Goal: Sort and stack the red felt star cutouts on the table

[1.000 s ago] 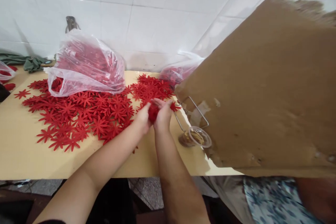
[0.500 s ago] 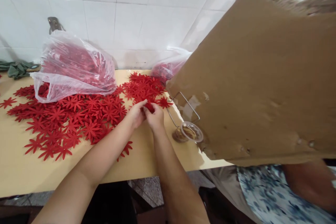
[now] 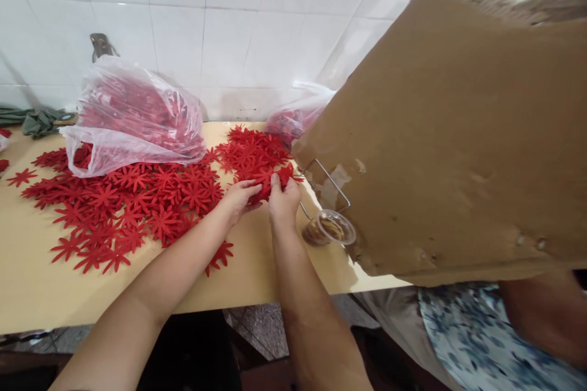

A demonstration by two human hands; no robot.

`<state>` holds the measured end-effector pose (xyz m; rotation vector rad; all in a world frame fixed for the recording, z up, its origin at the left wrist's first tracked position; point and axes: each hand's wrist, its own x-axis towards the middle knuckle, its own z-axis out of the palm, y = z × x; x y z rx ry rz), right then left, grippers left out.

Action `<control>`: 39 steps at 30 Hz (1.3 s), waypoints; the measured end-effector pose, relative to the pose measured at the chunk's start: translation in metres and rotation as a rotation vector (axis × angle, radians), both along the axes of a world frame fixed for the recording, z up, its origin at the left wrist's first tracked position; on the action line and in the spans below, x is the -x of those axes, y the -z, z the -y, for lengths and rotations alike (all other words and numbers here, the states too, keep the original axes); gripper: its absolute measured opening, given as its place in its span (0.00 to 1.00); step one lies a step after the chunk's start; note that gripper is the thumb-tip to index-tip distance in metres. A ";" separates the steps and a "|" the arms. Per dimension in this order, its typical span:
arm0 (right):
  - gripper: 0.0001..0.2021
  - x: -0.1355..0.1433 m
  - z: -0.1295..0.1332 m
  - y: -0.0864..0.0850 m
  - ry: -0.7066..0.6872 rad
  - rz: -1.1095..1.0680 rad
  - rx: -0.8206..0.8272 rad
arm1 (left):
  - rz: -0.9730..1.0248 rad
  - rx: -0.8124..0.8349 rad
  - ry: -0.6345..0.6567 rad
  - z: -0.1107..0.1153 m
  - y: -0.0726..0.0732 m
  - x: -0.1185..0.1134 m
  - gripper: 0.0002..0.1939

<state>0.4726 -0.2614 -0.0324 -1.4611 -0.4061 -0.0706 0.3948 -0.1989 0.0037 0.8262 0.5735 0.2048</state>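
Note:
Both hands are close together at the near edge of the smaller pile of red petalled cut-outs. My left hand has its fingers closed on the left side of a red piece. The right side of that piece is gripped by my right hand, its thumb on top. How many layers they hold cannot be made out. A larger pile of red cut-outs spreads left of my hands, partly under a clear plastic bag filled with red pieces.
A large cardboard sheet stands at the right. Beside it are a bent metal wire frame and a clear plastic cup with brown contents. Another bag sits by the wall. A person's arm shows at lower right.
My hands have moved slightly apart, the right one a little to the right. More of the red piece between them now shows, spread wider than before.

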 end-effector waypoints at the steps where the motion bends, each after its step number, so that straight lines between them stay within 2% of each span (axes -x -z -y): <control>1: 0.14 0.001 0.000 -0.001 0.009 -0.017 -0.012 | -0.009 -0.022 0.003 -0.001 -0.001 0.001 0.06; 5: 0.14 0.009 0.000 -0.003 -0.010 -0.045 -0.017 | 0.030 -0.082 -0.001 -0.002 -0.002 0.003 0.05; 8: 0.14 0.020 -0.005 -0.002 -0.032 -0.069 -0.016 | 0.100 -0.019 -0.100 0.000 0.001 -0.003 0.02; 12: 0.14 0.037 -0.015 0.000 -0.037 -0.178 -0.140 | 0.099 0.015 -0.234 -0.001 0.007 -0.012 0.06; 14: 0.16 0.044 -0.015 0.001 -0.113 -0.216 -0.181 | 0.093 0.004 -0.261 -0.004 0.008 -0.013 0.07; 17: 0.18 0.050 -0.009 0.003 -0.276 -0.244 -0.139 | 0.094 -0.016 -0.287 -0.011 0.008 -0.009 0.10; 20: 0.15 0.049 -0.002 0.004 -0.306 -0.274 -0.121 | 0.096 -0.031 -0.316 -0.016 0.006 -0.004 0.12; 24: 0.13 0.042 0.002 0.002 -0.242 -0.418 -0.267 | 0.043 -0.047 -0.260 -0.016 0.001 0.000 0.11; 27: 0.11 0.039 0.005 0.000 -0.338 -0.561 -0.321 | 0.000 -0.108 -0.217 -0.016 -0.003 0.003 0.09; 31: 0.10 0.041 0.012 -0.004 -0.453 -0.683 -0.314 | 0.000 -0.149 -0.200 -0.019 -0.003 0.005 0.05; 35: 0.09 0.040 0.016 -0.006 -0.523 -0.694 -0.292 | 0.011 -0.183 -0.209 -0.022 0.000 0.003 0.05; 37: 0.12 0.039 0.016 -0.008 -0.547 -0.669 -0.257 | 0.012 -0.208 -0.202 -0.022 0.002 0.002 0.06; 39: 0.18 0.038 0.015 -0.012 -0.463 -0.521 -0.186 | 0.009 -0.237 -0.181 -0.020 0.003 0.001 0.08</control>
